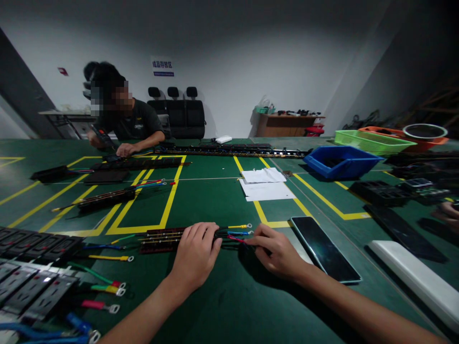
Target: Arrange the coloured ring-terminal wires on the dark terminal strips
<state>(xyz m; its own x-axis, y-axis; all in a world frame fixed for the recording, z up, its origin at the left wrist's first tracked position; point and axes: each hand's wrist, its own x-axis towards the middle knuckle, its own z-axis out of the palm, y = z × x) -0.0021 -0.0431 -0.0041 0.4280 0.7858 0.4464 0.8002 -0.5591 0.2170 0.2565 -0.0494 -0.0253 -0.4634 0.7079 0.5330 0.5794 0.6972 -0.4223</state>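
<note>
In the head view my left hand (196, 251) is closed over the right end of a dark socket strip (159, 240) with brass rails, lying on the green table. From that end several wires run to the right, among them a yellow wire (236, 227) and a blue wire (239, 233), each with a ring terminal. My right hand (275, 249) pinches the end of a red-and-black wire (236, 239) between thumb and fingers. Its very tip is hidden by the fingers. A smartphone (324, 248) lies just right of this hand.
Socket strips (39, 246) with ring-terminal wires fill the near left. White papers (266, 184), a blue bin (340, 162) and a green basket (373, 142) stand farther back. A white bar (416, 282) lies at right. Across the table a co-worker (134, 124) holds a power tool.
</note>
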